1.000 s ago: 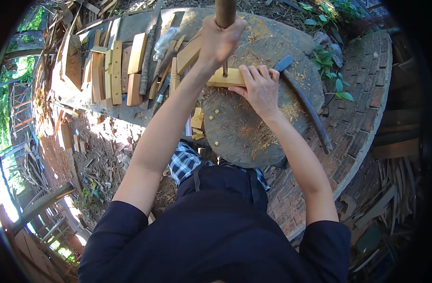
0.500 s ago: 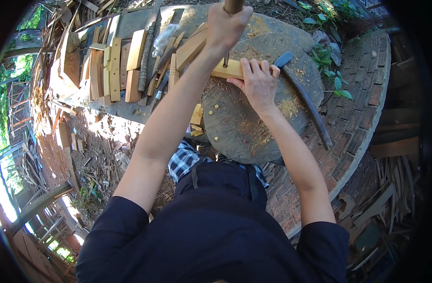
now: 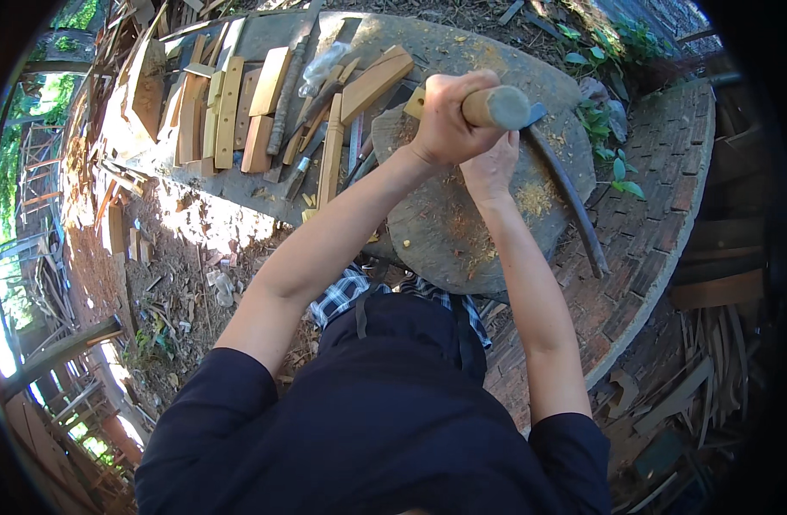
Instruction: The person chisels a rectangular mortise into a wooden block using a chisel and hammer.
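One thick cylindrical wooden handle [image 3: 501, 108], left fingers [image 3: 474, 81] wrapped round; right fingers [image 3: 510, 148] mostly hidden, hold unclear.

A left hand [image 3: 449, 120] grips a handle [image 3: 501, 108] above a stump [image 3: 445, 230], the right hand [image 3: 494, 169] just below the grip and partly behind it. A piece of wood [image 3: 415, 103] shows just left of the grip. To its right lies a hammer [image 3: 574, 210], its shaft reaching past the stump over brick paving [image 3: 647, 202]. Farther left, wood blocks [image 3: 231, 116] and a plastic bag [image 3: 325, 67] rest on a slab [image 3: 264, 190]; plants [image 3: 616, 176] stand beyond the hammer.
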Demonstrator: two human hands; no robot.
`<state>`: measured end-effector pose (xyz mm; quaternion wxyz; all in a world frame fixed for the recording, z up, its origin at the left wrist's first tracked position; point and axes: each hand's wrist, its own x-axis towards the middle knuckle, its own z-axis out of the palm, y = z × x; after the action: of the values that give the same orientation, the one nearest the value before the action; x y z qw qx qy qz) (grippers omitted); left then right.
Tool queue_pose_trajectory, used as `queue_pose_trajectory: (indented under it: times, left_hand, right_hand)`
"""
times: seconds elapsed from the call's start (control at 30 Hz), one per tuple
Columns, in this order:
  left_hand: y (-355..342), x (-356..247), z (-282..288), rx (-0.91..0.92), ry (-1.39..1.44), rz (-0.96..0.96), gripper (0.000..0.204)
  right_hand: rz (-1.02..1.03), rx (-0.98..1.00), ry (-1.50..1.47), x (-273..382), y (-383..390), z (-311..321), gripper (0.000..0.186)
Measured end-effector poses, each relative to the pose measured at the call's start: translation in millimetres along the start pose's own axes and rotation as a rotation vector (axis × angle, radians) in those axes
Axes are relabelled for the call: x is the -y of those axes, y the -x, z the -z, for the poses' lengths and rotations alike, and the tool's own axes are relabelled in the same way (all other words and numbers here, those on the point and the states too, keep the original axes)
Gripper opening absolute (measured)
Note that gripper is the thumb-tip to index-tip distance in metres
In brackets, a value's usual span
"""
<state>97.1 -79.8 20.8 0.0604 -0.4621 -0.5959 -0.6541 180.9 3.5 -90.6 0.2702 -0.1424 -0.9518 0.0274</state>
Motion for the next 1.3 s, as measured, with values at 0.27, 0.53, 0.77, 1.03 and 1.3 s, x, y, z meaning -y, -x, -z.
queue_pose_trajectory:
  times: [0.27, 0.53, 0.77, 1.03, 1.3]
  left_hand:
    - [3, -11, -7, 0.151, 0.004, -0.093, 0.014]
    - [-17, 16, 7, 0.055, 0.147, 0.329, 0.024]
    - [-3, -2, -20, 0.083, -0.048, 0.114, 0.017]
    - [42, -46, -59, 0.096, -1.208, -0.160, 0.014]
    - [-34, -15, 36, -0.387, 0.120, 0.468, 0.027]
  right_hand:
    - [-0.113, -0.085, -0.368, -6, 6, -6, 0.054]
    - [0.126, 0.138, -0.183, -9, -10, 13, 0.064]
    - [0.138, -0.061, -0.250, -14, 2, 6, 0.044]
    - [0.062, 0.422, -0.164, -16, -6, -2, 0.073]
    - [-0.097, 0.242, -0.065, 18, -1, 19, 0.063]
